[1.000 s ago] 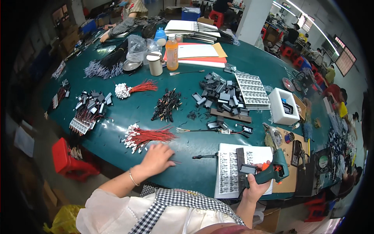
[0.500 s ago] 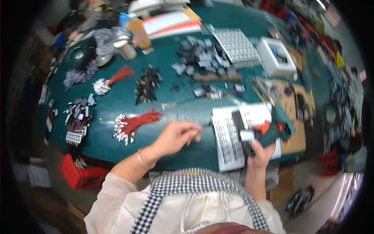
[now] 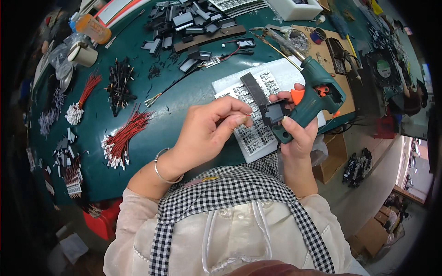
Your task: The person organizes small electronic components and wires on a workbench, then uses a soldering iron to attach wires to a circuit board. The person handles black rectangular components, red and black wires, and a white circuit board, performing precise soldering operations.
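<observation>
I've got the right hand [image 3: 299, 131] grasping a green glue gun [image 3: 317, 89] and black case [image 3: 276, 111] near the worktop's [image 3: 184, 94] front edge; left hand [image 3: 212, 126] pinches, probably, a thin wire [image 3: 248, 115]. Lining-up stage, imo: needs steadiness.

Upper left of the frame, on the worktop [image 3: 168, 110]: a bottle [image 3: 93, 28], with a lidded mug [image 3: 84, 56] just below. Down to middle left, one wire bundle [image 3: 89, 89], a cable pile [image 3: 119, 86] to its right, a second wire bundle [image 3: 126, 133] lower than both. Now top centre: a housing heap [image 3: 186, 22], a bar [image 3: 209, 38] along its lower edge, a foam box [image 3: 301, 13] off to the right. Right of centre, a circuit-board sheet [image 3: 248, 142] on a pad [image 3: 287, 76], a strip [image 3: 252, 87] across it; left hand [image 3: 207, 126] at the left, right hand [image 3: 297, 131] at the right, with a single housing [image 3: 276, 112] and glue gun [image 3: 317, 87] in it. Lower left, beneath the worktop's edge, a stool [image 3: 101, 221].
</observation>
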A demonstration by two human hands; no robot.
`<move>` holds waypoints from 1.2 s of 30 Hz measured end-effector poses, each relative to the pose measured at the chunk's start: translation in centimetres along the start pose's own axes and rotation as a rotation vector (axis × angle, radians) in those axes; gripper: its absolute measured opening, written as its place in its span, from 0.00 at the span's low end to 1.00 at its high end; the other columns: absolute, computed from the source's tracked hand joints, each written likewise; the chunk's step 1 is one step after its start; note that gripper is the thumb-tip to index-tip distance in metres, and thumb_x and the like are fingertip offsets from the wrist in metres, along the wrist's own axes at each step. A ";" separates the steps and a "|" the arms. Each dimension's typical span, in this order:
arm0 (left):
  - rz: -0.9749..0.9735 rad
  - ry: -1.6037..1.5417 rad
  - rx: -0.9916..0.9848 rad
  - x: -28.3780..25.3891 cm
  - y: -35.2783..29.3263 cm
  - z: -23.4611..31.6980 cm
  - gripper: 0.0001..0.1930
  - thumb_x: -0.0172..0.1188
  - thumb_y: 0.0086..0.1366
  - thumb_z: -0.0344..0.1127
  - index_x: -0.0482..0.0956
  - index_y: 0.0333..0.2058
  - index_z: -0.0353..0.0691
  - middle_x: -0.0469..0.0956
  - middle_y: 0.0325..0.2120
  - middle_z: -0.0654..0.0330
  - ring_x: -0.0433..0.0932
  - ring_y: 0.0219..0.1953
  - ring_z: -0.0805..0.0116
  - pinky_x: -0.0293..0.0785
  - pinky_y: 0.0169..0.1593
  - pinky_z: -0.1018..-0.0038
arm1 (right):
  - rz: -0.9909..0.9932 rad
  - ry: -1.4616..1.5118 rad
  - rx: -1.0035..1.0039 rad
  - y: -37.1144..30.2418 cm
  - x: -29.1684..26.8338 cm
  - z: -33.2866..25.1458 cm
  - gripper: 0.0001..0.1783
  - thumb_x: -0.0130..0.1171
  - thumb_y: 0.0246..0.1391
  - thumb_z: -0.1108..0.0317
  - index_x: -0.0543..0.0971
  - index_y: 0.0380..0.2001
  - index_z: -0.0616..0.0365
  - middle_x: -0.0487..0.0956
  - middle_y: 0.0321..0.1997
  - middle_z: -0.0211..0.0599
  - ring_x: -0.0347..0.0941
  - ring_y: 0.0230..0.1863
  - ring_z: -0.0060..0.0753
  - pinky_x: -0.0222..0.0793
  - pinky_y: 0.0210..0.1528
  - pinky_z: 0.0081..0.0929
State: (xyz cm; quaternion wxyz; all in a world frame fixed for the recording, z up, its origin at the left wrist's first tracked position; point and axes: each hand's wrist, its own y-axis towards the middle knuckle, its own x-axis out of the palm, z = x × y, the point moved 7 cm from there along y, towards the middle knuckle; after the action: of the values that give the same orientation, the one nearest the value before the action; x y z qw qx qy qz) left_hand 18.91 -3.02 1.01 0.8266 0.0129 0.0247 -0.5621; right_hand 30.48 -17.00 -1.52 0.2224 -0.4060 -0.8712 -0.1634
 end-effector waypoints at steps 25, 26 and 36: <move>0.098 0.146 0.069 -1.1 -0.5 -0.2 0.05 0.59 0.60 0.25 0.77 0.34 0.30 0.78 0.21 0.64 0.73 0.25 0.84 0.69 0.29 0.87 | -0.064 -0.117 0.021 -0.3 0.7 1.5 0.38 0.64 0.40 0.79 0.60 0.56 0.66 0.74 0.47 0.54 0.73 0.50 0.47 0.71 0.52 0.39; 0.096 0.115 0.063 -1.1 -0.5 -0.4 0.07 0.59 0.61 0.26 0.75 0.37 0.31 0.77 0.22 0.64 0.73 0.25 0.84 0.68 0.30 0.87 | -0.067 -0.125 0.011 -0.4 0.7 1.5 0.38 0.64 0.40 0.79 0.60 0.56 0.66 0.74 0.47 0.54 0.73 0.50 0.46 0.71 0.52 0.39; 0.081 0.035 0.234 0.4 0.0 -1.5 0.08 0.56 0.61 0.28 0.70 0.39 0.35 0.67 0.37 0.57 0.68 0.28 0.75 0.67 0.29 0.80 | -0.139 -0.251 -0.002 -0.8 1.1 2.2 0.38 0.65 0.40 0.82 0.61 0.56 0.67 0.75 0.47 0.53 0.75 0.49 0.41 0.76 0.48 0.32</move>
State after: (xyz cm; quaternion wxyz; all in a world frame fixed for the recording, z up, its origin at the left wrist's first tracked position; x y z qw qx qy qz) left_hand 18.97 -3.33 -0.51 0.8408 0.1201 -0.0273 -0.5272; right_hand 28.63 -15.80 -2.87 0.0993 -0.3623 -0.9180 -0.1273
